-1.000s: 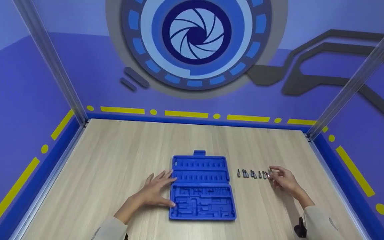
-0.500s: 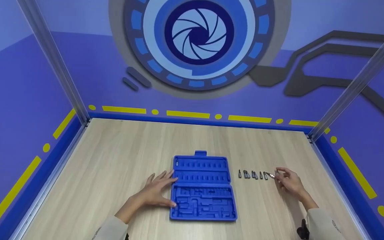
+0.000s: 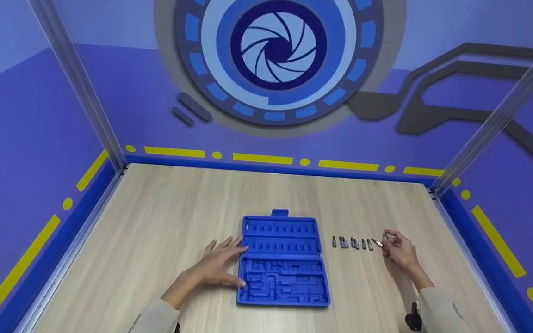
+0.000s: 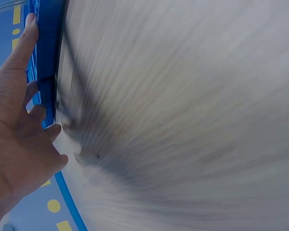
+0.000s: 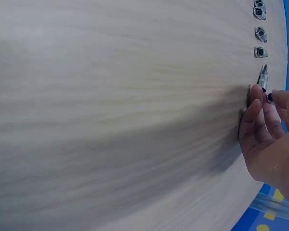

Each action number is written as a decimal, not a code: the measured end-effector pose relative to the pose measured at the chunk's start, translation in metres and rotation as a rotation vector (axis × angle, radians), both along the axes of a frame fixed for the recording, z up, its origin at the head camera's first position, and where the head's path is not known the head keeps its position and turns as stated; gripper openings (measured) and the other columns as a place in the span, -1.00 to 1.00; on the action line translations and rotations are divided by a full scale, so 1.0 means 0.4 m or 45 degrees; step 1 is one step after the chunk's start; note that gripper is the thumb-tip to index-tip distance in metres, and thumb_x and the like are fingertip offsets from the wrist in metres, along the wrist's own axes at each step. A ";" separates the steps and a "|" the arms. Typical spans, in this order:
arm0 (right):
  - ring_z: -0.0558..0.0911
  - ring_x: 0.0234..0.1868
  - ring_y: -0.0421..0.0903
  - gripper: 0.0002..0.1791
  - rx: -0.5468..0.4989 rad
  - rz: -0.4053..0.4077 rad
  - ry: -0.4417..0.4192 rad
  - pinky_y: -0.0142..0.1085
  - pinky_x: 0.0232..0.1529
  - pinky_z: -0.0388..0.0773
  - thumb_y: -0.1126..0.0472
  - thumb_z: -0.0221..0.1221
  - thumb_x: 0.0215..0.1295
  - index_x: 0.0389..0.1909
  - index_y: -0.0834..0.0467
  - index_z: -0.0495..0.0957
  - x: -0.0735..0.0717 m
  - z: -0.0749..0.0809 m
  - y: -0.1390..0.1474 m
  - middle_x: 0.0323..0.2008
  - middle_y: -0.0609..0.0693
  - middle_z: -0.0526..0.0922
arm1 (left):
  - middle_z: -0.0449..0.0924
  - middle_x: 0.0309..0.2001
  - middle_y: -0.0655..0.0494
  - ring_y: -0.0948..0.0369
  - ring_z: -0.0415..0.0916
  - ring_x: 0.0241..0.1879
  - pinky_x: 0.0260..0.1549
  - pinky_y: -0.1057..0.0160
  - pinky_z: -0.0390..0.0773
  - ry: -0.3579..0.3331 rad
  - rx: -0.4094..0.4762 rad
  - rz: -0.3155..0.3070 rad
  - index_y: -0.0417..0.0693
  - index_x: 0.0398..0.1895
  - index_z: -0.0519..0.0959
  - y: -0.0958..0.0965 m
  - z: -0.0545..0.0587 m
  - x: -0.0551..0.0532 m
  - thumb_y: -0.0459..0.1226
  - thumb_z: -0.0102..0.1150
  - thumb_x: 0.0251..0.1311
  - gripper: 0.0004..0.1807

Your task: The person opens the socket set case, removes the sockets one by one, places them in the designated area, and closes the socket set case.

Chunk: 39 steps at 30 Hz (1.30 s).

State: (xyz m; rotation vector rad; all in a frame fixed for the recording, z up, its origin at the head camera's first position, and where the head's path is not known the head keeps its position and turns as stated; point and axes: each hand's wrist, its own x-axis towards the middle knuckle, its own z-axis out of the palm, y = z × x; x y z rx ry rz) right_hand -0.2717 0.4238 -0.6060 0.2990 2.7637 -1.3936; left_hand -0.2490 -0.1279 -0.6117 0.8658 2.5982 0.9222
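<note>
An unfolded blue plastic tool case [image 3: 281, 283] lies on the table with its moulded slots facing up. My left hand [image 3: 220, 264] rests along its left side, thumb and fingertips touching the rim; in the left wrist view the thumb [image 4: 23, 45] lies against the blue edge. To the right of the case, my right hand [image 3: 400, 252] pinches a small metal bit socket [image 5: 270, 98] between thumb and fingers. Another bit socket [image 3: 377, 243] lies tilted right at the fingertips; whether it is held too I cannot tell. Several more bit sockets [image 3: 355, 243] stand in a row leftward.
The wooden tabletop [image 3: 178, 203] is bounded by blue printed walls [image 3: 257, 138] at the back and sides. Metal posts [image 3: 493, 111] rise at the back corners. One small piece [image 3: 247, 227] sits in the case's upper-left slot.
The right hand has shifted slightly right, away from the row, with the bit socket in its fingers. The tilted bit socket now shows more clearly beside it. The left hand stays on the case.
</note>
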 end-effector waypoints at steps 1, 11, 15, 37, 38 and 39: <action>0.62 -0.35 -0.22 -0.50 0.001 -0.002 -0.002 -0.47 -0.48 0.51 0.28 0.03 0.57 0.43 0.36 0.28 0.001 -0.001 -0.001 -0.02 0.33 0.63 | -0.03 0.64 -0.18 -0.36 -0.12 0.59 0.43 -0.56 -0.29 -0.004 -0.001 -0.001 -0.06 0.54 0.29 0.000 0.000 0.000 0.14 0.56 -0.04 0.09; 0.64 -0.37 -0.16 -0.48 0.017 0.077 -0.094 -0.41 -0.50 0.52 0.25 0.09 0.53 0.39 0.40 0.32 0.004 0.012 -0.008 -0.08 0.25 0.67 | -0.04 0.64 -0.17 -0.34 -0.13 0.60 0.45 -0.54 -0.30 -0.018 -0.010 0.020 -0.05 0.54 0.28 -0.004 0.003 -0.001 0.17 0.54 -0.04 0.10; 0.62 -0.41 -0.13 -0.53 0.067 0.170 -0.117 -0.39 -0.52 0.53 0.29 0.10 0.50 0.32 0.45 0.38 0.004 0.026 -0.003 -0.18 0.22 0.65 | -0.03 0.64 -0.18 -0.34 -0.13 0.60 0.45 -0.54 -0.30 -0.012 -0.013 0.020 -0.05 0.54 0.29 -0.005 0.002 0.000 0.16 0.55 -0.05 0.10; 0.57 -0.42 -0.13 -0.62 0.089 0.227 -0.046 -0.40 -0.54 0.50 0.37 0.06 0.50 0.25 0.46 0.44 0.013 0.018 -0.004 -0.18 0.24 0.64 | -0.02 0.64 -0.17 -0.33 -0.11 0.60 0.46 -0.53 -0.28 -0.003 -0.029 0.021 -0.06 0.54 0.29 0.005 0.004 0.000 0.18 0.55 -0.06 0.11; 0.58 -0.41 -0.12 -0.62 0.090 0.232 -0.046 -0.40 -0.53 0.51 0.37 0.06 0.50 0.25 0.46 0.45 0.013 0.019 -0.005 -0.18 0.24 0.64 | -0.03 0.64 -0.17 -0.33 -0.11 0.60 0.46 -0.53 -0.28 -0.004 -0.030 0.019 -0.06 0.54 0.29 0.006 0.004 0.000 0.18 0.54 -0.06 0.11; 0.59 -0.41 -0.11 -0.62 0.092 0.232 -0.046 -0.39 -0.52 0.53 0.38 0.06 0.50 0.25 0.45 0.45 0.013 0.020 -0.006 -0.17 0.25 0.64 | -0.03 0.64 -0.17 -0.33 -0.11 0.60 0.46 -0.53 -0.28 -0.006 -0.028 0.018 -0.06 0.54 0.29 0.006 0.005 0.000 0.18 0.55 -0.06 0.11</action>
